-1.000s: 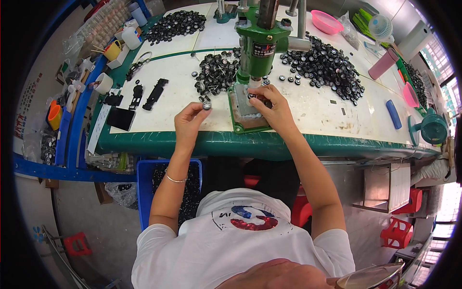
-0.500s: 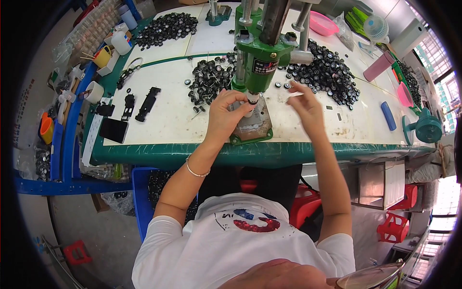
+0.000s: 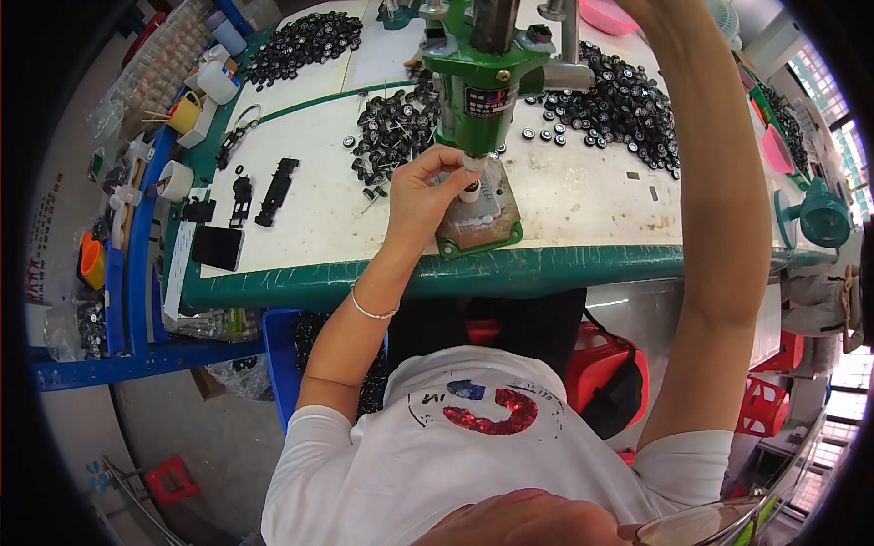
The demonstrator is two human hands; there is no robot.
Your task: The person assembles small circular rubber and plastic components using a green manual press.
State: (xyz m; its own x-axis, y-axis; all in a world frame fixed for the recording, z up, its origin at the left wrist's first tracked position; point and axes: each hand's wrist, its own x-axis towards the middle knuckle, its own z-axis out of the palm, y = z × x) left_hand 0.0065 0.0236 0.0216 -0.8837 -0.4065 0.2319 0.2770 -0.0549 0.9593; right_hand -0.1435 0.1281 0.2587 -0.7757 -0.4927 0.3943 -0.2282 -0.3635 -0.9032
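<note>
Dark round part (image 3: 470, 187) sits at the top of a short pale post on the grey plate of the green press (image 3: 478, 114), close to the near edge of the counter (image 3: 583, 214). Directly above it is the white tip (image 3: 473, 162) of the press, and both seem to lie on one upright line; this line, I judge, is the relation on which everything depends here. The part is small and looks round, so its axis is probably also upright, but the fingers cover much of it.

The left hand (image 3: 426, 189) is clearly the nearer one. It comes from the left and from the near edge, with thumb and index finger close together beside the white tip. Whether this grip pinches the part itself or only touches around the tip, I cannot tell. The right forearm (image 3: 724, 182) goes far forward, on the right side of the press, and its hand is beyond the upper border of the view, so about that grip nothing can be said.

Farther out, a pile of wheels with thin pins (image 3: 391, 132) lies just left of the press, and a bigger pile of wheels (image 3: 619, 100) lies to its right. Near the left edge of the counter are a long black frame piece (image 3: 278, 193) and, at the near left corner, a flat black object (image 3: 217, 247).
</note>
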